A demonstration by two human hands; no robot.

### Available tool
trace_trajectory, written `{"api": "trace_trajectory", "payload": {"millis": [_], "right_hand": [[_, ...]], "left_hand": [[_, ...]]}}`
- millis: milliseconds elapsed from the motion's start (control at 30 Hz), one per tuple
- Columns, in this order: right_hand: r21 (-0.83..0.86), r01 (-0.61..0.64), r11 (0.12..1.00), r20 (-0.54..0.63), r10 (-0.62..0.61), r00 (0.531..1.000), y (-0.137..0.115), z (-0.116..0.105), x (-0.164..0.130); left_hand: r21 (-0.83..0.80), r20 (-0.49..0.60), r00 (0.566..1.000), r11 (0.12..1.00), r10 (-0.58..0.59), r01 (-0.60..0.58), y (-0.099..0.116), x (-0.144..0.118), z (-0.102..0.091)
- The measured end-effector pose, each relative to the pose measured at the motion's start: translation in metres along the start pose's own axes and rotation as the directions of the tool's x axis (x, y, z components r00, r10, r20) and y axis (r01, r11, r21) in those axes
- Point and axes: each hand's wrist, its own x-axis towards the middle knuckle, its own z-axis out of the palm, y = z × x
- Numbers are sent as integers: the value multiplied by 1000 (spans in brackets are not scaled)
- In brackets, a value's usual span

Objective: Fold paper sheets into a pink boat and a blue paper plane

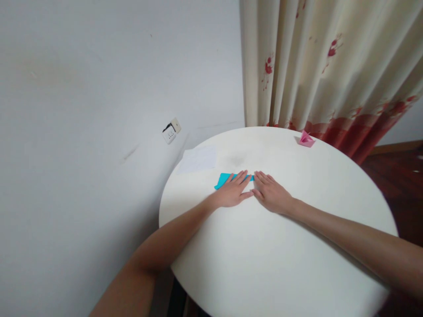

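A folded blue paper (224,179) lies on the round white table (280,255). My left hand (233,192) lies flat on it, palm down with fingers together, covering its right part. Beside it my right hand (271,192) also rests flat, palm down, its fingertips at the paper's right end. Only the left end of the blue paper shows, plus a sliver between the hands.
A pink folded paper boat (306,139) stands at the table's far edge. A white sheet (198,159) lies at the far left rim. A wall socket (171,131) is on the grey wall. A floral curtain (324,66) hangs behind the table.
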Motion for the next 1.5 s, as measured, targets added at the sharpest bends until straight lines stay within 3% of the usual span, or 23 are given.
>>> {"api": "trace_trajectory", "payload": {"millis": [433,633,767,1000,1133,1233,1367,1500], "right_hand": [[-21,-24,999,-6,24,1000,0,0,-1],[-25,-36,999,-10,36,999,1,-1,-1],[-32,-55,998,-22,54,998,0,-1,-2],[-45,-58,997,-36,56,998,0,0,-2],[-39,-55,998,-40,53,998,2,3,-1],[-31,-33,999,-32,32,999,5,2,-1],[17,27,999,-13,-27,1000,10,0,0],[55,66,996,-21,-65,998,14,1,0]], "left_hand": [[-49,114,985,990,-127,133,2,-7,-15],[-55,96,990,992,-107,113,-10,-4,-17],[-41,60,981,981,-186,189,-15,-1,-12],[10,-55,903,904,-426,427,-16,0,1],[10,-167,856,867,-490,498,-11,2,6],[20,-165,893,904,-418,427,-5,4,6],[-31,-70,986,988,-151,149,2,6,1],[-77,-49,999,997,18,-22,5,6,-3]]}}
